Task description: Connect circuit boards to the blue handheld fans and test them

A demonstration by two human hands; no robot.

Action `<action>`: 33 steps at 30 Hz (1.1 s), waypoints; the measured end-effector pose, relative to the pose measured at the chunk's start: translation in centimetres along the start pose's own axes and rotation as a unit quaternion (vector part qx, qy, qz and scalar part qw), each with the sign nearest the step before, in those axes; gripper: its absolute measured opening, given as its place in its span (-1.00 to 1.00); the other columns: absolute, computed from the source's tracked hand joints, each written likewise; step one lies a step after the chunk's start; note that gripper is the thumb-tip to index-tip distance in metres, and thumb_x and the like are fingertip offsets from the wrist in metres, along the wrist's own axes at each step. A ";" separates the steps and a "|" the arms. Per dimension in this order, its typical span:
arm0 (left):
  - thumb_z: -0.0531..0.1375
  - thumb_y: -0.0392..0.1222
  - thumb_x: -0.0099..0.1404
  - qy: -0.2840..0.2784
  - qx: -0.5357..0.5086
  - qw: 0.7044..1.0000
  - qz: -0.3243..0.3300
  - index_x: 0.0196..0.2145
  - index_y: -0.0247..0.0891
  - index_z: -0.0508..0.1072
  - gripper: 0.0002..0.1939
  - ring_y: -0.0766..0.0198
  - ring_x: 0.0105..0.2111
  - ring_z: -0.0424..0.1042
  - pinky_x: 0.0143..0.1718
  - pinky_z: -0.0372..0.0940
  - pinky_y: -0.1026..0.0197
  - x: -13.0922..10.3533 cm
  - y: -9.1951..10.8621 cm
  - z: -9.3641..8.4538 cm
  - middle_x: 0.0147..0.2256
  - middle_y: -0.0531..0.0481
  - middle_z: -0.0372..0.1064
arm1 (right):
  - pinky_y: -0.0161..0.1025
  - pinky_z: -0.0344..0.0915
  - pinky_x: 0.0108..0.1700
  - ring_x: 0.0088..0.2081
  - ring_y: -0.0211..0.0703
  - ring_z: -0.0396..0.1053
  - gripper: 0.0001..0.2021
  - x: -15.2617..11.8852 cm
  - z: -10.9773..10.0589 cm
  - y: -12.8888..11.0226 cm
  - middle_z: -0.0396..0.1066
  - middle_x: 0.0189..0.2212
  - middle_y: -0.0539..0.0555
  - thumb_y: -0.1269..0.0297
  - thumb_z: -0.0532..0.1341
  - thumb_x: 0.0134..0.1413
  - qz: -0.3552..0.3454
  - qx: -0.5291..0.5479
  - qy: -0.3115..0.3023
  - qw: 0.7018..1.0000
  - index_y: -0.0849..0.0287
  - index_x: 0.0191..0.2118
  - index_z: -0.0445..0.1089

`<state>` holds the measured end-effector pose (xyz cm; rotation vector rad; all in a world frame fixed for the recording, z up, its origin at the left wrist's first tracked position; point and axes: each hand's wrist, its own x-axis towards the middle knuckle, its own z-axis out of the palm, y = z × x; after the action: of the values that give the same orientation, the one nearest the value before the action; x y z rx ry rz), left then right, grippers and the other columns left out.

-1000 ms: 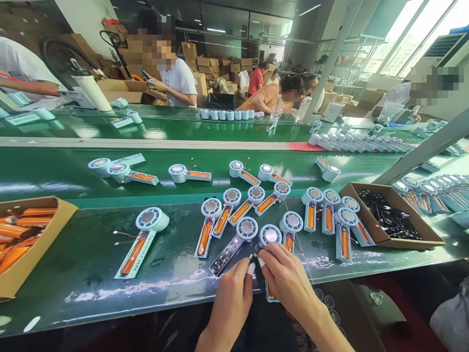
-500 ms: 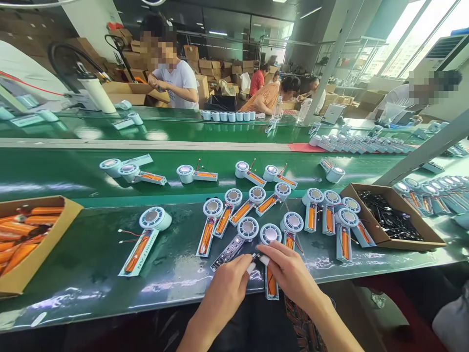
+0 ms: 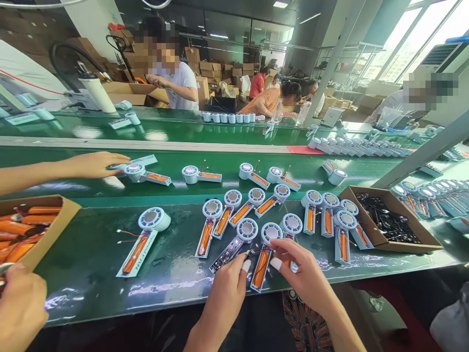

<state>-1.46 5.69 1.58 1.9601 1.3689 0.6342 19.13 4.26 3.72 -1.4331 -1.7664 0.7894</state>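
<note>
In front of me lies a pale-blue handheld fan, its handle open with an orange battery inside. My left hand pinches a small black part beside the handle; its exact kind is too small to tell. Thin red and dark wires run from there across the handle. At the other side my right hand holds the wires at its fingertips, index and thumb somewhat apart. White covers sit on both thumbs. Left of this fan lies another fan with a bare circuit board in its handle.
Several open fans lie close around my hands. A carton of black parts stands right, a carton of orange batteries left. Another person's hand reaches over the green belt to a fan; a further hand is at the left edge.
My hands have moved apart, with wires now showing between them. The fan's handle end has swung left. Another person's arm and hand have come in from the left.
</note>
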 end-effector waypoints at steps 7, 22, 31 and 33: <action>-0.11 -0.17 0.44 0.028 0.001 0.999 -0.029 0.07 -0.37 0.45 -0.54 -0.07 -0.06 0.59 -0.07 0.47 -0.08 -0.5 -0.7 0.6 -0.05 -0.30 0.59 | -0.28 0.42 -0.29 -0.35 -0.18 0.44 -0.77 -0.2 0.1 -0.8 0.52 -0.28 0.06 0.33 0.17 0.25 0.029 -0.014 0.019 0.999 0.10 -0.02 0.49; -0.10 -0.32 0.37 0.002 -0.029 0.999 0.023 0.03 -0.22 0.45 -0.57 0.00 -0.08 0.59 -0.13 0.48 0.00 -1.1 0.0 0.7 -0.09 -0.21 0.59 | -0.31 0.41 -0.39 -0.43 -0.17 0.51 -0.84 4.1 3.1 -1.3 0.59 -0.39 0.06 0.27 0.16 0.25 0.053 0.044 0.064 0.996 0.16 -0.14 0.46; -0.02 -0.16 0.41 0.030 -0.059 0.996 -0.061 0.02 -0.27 0.49 -0.62 -0.02 -0.15 0.60 -0.15 0.47 -0.03 -0.9 -1.0 0.2 -0.11 -0.23 0.61 | -0.29 0.36 -0.32 -0.34 -0.17 0.47 -0.81 3.3 -0.2 -2.2 0.58 -0.31 0.01 0.32 0.21 0.23 0.006 -0.001 -0.119 0.993 0.08 -0.16 0.59; -0.03 -0.20 0.41 0.031 -0.082 0.994 -0.064 0.08 -0.24 0.42 -0.62 0.04 -0.26 0.60 -0.25 0.47 0.04 -0.9 -0.6 0.3 -0.16 -0.19 0.61 | -0.23 0.40 -0.19 -0.20 -0.11 0.50 -0.74 2.8 -0.7 -2.0 0.57 -0.19 0.04 0.35 0.17 0.27 -0.011 -0.011 -0.141 0.990 0.04 -0.05 0.57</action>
<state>-1.93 4.89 0.97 1.7207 1.4198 0.7274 18.23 6.66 6.18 -1.3650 -2.0039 1.0037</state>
